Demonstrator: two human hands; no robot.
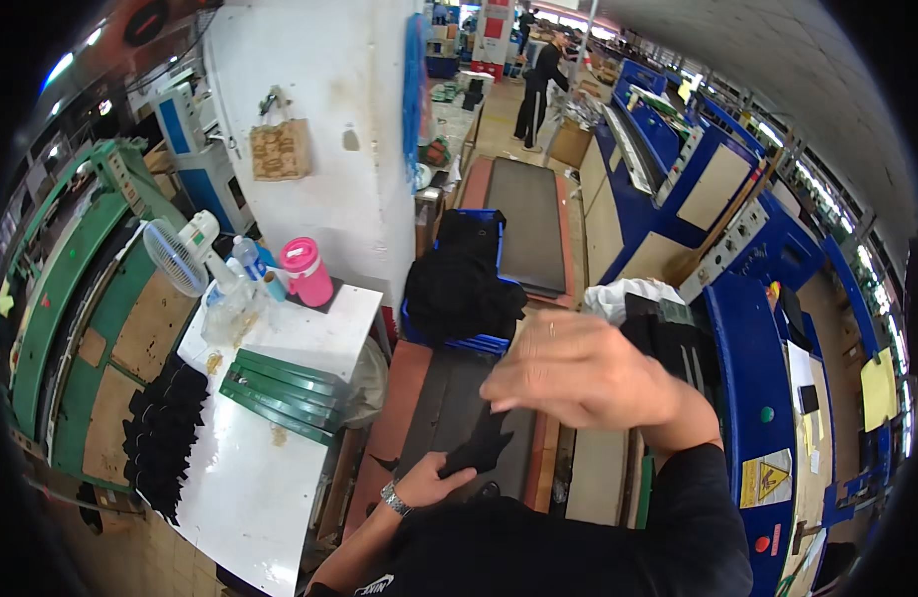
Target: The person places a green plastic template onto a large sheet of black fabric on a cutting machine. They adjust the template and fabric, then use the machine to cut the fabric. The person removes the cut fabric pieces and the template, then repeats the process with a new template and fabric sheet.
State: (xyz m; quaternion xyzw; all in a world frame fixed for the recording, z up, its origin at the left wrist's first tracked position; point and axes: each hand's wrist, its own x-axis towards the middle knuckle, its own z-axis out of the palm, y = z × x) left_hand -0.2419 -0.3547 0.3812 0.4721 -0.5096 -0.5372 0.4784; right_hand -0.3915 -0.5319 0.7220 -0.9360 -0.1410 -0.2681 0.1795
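My left hand (434, 485), with a metal watch at the wrist, is closed on the near end of a black fabric piece (484, 445) with pointed, notched edges. Raised higher and slightly blurred, my right hand (583, 370) has its fingers curled together. Its fingertips meet the narrow far end of the same piece, and the exact grip is partly hidden. Below both hands lies a dark flat surface (429, 398) with a reddish border. Just beyond, black fabric pieces (464, 289) are heaped in a blue crate (411, 326).
At left a white table (250, 488) bears green metal bars (285, 393), a fan (185, 249), a pink jug (306, 271) and overlapping black pieces (165, 438). Blue machines (747, 398) line the right. A white pillar (309, 219) stands ahead; a person (543, 90) is farther off.
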